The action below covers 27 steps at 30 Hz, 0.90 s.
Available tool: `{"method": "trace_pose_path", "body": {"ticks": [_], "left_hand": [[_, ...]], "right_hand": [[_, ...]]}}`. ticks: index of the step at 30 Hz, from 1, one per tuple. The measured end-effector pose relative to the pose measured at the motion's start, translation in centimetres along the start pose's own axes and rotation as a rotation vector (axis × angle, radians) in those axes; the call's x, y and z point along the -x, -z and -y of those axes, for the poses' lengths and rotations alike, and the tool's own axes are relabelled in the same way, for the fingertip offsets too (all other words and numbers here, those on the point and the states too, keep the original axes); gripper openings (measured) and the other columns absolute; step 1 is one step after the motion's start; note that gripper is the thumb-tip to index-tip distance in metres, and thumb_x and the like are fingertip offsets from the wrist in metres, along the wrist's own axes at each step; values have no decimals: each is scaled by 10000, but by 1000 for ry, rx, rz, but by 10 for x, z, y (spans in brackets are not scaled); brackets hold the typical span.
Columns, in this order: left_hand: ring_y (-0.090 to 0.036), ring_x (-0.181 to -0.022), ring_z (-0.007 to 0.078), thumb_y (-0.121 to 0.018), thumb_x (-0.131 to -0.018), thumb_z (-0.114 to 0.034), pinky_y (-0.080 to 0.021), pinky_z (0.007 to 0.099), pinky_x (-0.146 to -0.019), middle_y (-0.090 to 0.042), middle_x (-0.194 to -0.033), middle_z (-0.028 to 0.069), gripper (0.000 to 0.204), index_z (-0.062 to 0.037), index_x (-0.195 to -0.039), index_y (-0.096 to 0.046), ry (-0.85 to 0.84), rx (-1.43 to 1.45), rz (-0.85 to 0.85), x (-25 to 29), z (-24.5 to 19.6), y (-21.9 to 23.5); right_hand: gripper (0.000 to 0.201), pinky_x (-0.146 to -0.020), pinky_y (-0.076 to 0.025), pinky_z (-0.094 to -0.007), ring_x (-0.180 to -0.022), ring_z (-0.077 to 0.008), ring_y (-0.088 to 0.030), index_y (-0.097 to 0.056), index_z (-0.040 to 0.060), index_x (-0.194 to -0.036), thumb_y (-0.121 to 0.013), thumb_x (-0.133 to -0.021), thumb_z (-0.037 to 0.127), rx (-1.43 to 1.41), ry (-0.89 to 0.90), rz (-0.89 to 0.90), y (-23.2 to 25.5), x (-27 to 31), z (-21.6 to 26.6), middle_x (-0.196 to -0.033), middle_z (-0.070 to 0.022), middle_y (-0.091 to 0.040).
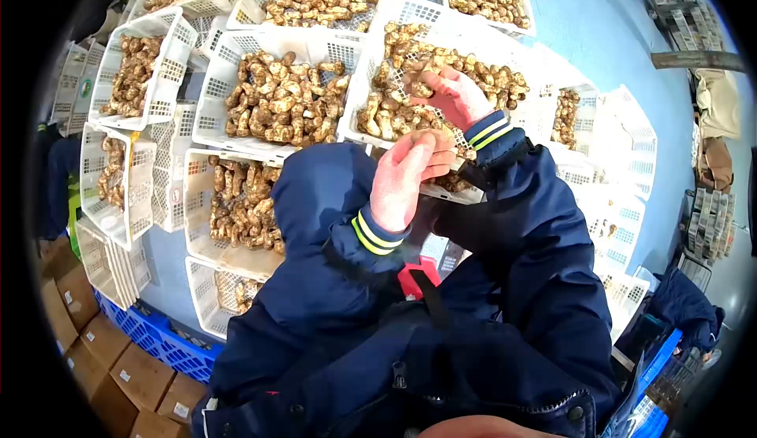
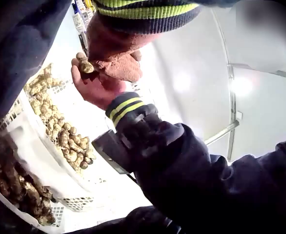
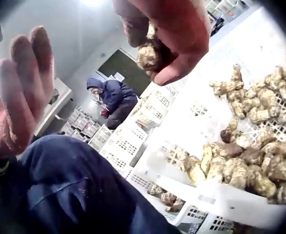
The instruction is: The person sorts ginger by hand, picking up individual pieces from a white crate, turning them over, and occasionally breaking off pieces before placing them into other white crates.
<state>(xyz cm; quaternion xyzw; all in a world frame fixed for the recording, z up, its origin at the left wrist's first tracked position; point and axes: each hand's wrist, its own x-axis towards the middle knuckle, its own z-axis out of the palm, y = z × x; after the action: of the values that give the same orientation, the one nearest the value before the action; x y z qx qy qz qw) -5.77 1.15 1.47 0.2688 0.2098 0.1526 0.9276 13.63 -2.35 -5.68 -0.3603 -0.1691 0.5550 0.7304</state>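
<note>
My right hand (image 1: 461, 99) grips a knobbly brown-and-cream mushroom (image 3: 149, 56) between curled fingers and thumb. It is held over a white plastic crate (image 1: 465, 40) of similar mushrooms (image 1: 386, 119). Close by, toward my body, is my left hand (image 1: 404, 176), raised over the crate's near edge. In the right wrist view the fingers (image 3: 23, 73) of that hand point up, loosely bent, with nothing seen in them. The left wrist view has the two hands overlapping, with the mushroom at the right hand's fingertips. Both hands look gloved in pinkish material.
More white crates of mushrooms stand around, including one just left (image 1: 209, 95). Stacked white crates (image 1: 627, 142) are at the right. A blue crate (image 1: 169, 343) and cardboard boxes (image 1: 142, 375) lie lower left. Another person (image 3: 114, 100) bends over crates farther off.
</note>
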Motion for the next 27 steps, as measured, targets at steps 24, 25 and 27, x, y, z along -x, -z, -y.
{"method": "trace_pose_path", "body": {"ticks": [24, 25, 27], "left_hand": [[-552, -928, 168, -394, -931, -203, -428, 286, -823, -553, -1076, 138, 294, 36, -1072, -491, 209, 36, 11, 2, -31, -9], [-539, -920, 147, -391, -934, -210, -419, 277, -826, -552, -1037, 105, 290, 24, -1067, -499, 186, 27, 10, 2, -32, -9], [-528, -913, 128, -394, -934, -211, -414, 268, -826, -552, -1004, 74, 285, 17, -1066, -503, 169, 20, 13, 3, -34, -13]], "right_hand": [[526, -831, -439, -378, -951, -293, -574, -603, 29, -1028, -570, -739, 466, 1885, -456, -564, 66, -140, -41, -998, -165, -612], [491, -803, -453, -373, -904, -285, -594, -612, 30, -1007, -565, -748, 445, 1861, -319, -575, 76, -137, -43, -983, -155, -619], [306, -608, -463, -276, -631, -131, -582, -604, 13, -988, -548, -809, 255, 1480, -177, -535, 95, -127, -38, -844, -53, -637]]}}
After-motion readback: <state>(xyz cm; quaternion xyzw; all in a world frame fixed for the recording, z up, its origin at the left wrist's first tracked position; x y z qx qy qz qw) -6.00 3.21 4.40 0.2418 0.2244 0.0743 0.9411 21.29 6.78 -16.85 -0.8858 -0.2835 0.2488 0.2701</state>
